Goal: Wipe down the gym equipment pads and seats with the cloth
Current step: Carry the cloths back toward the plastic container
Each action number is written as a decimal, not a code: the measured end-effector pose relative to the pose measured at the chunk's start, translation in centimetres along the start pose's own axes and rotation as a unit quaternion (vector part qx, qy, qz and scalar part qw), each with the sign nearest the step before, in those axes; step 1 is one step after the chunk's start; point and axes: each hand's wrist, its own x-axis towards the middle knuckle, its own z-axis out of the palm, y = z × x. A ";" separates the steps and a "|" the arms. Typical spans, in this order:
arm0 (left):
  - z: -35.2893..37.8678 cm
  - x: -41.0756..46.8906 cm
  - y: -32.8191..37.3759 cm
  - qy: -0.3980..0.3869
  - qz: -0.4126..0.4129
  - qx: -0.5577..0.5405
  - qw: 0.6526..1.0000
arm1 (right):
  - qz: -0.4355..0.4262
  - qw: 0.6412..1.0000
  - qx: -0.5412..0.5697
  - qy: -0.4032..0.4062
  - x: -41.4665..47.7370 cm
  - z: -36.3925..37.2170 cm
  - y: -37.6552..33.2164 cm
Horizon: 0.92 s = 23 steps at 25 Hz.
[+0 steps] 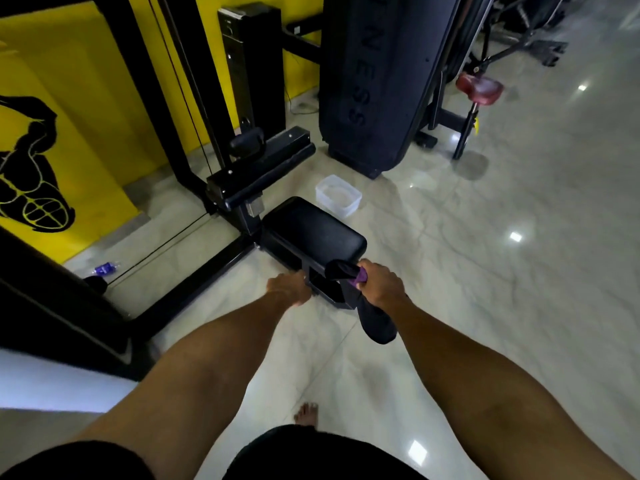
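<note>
The cloth (375,323) is being clutched by curled fingers (372,268) of the right hand (382,284), just below the seat (311,233), whose length is running toward upper left. How the left hand (289,289) is being held cannot be told.

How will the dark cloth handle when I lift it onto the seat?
Likely floppy: the cloth hangs limp below the right hand. Probably light: one grip carries it. It should drape over the seat pad.
</note>
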 end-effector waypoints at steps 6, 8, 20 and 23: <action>-1.2 7.2 2.7 -0.033 -0.020 -0.029 0.999 | 0.011 1.000 0.009 -0.026 7.4 -1.7 2.5; -1.1 9.6 4.2 -0.051 -0.032 -0.037 0.997 | 0.016 0.999 0.009 -0.039 10.1 -2.1 4.4; -7.4 27.1 22.2 -0.059 -0.036 -0.071 0.995 | -0.011 0.998 0.011 -0.067 28.6 -11.0 19.9; -8.5 31.6 27.5 -0.071 -0.024 -0.034 0.997 | 0.015 0.998 0.022 -0.065 32.8 -14.0 24.3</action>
